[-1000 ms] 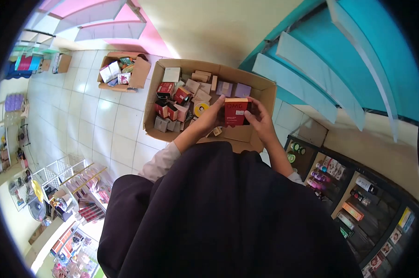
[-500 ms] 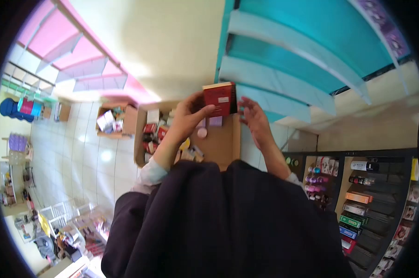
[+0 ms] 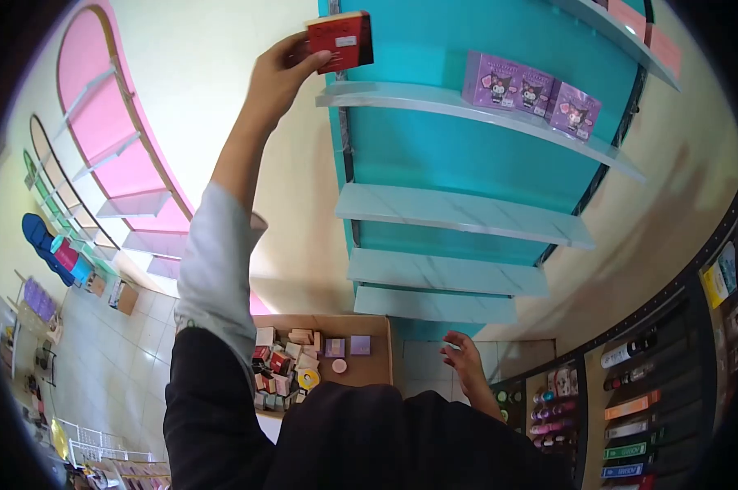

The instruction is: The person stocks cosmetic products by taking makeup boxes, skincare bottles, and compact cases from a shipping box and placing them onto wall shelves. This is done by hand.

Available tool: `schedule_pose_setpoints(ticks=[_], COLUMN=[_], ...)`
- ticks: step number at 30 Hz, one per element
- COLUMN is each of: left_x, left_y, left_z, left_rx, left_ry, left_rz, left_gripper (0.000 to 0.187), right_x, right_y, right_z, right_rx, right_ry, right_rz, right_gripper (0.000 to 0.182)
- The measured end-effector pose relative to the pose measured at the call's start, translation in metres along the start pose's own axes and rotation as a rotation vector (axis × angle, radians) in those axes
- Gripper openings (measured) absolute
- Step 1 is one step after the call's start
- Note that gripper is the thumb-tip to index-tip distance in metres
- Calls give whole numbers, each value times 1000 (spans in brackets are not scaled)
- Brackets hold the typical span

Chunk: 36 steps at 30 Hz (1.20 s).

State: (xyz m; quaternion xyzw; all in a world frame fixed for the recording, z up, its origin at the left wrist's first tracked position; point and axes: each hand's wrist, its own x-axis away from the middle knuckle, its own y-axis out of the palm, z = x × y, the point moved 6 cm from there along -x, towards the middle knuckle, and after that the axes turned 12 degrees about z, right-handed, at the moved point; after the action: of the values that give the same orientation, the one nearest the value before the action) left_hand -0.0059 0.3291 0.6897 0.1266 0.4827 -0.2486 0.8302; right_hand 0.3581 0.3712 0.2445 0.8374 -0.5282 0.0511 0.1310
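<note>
My left hand (image 3: 283, 72) is raised high, its fingers and thumb closed around a red and black box (image 3: 336, 45) with a small white label. The box hangs in the air just above the left end of a marbled white shelf (image 3: 393, 96) on the turquoise wall unit. Low down, my right hand (image 3: 465, 359) is empty, its fingers apart, beside the large cardboard box (image 3: 377, 331). Inside that box lie many small boxes, two purple boxes (image 3: 360, 345) and a round pink container (image 3: 340, 366).
Purple cartoon boxes (image 3: 532, 91) stand on the right part of the upper shelf. More marbled shelves (image 3: 459, 214) jut out below. A dark rack (image 3: 589, 392) of packaged goods is at right, and pink arched shelving (image 3: 91, 90) at left.
My left hand has lifted the red box from above the cardboard box up to the upper shelf's height. My right hand has dropped away from it. The view has tilted up.
</note>
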Motion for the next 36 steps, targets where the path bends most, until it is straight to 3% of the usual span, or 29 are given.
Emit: schedule_pose_setpoints(ticks=[3,6,10,24,36], left_x=[-30,-34,-31,-24,-20], left_y=[21,28,29,31,29], left_z=[-55,-76,-94,-101,-99], left_rx=[-79,-164,-161,-67,-127], left_ry=[-60,-201,-240,-326,-260], left_rz=[-93,-114,-137,-189,-197], left_gripper=[46,51,51,51,60], right_x=[1,3,5,10,19], right_y=[-21,-38,-50,-42,-28], right_z=[-1,-2,0,8,10], right_rx=[-15,-49,-30,-9,-27], right_ry=[5,3,15,54,33], right_rz=[50,100,118,106,125], right_gripper=[35,37,36,35,35])
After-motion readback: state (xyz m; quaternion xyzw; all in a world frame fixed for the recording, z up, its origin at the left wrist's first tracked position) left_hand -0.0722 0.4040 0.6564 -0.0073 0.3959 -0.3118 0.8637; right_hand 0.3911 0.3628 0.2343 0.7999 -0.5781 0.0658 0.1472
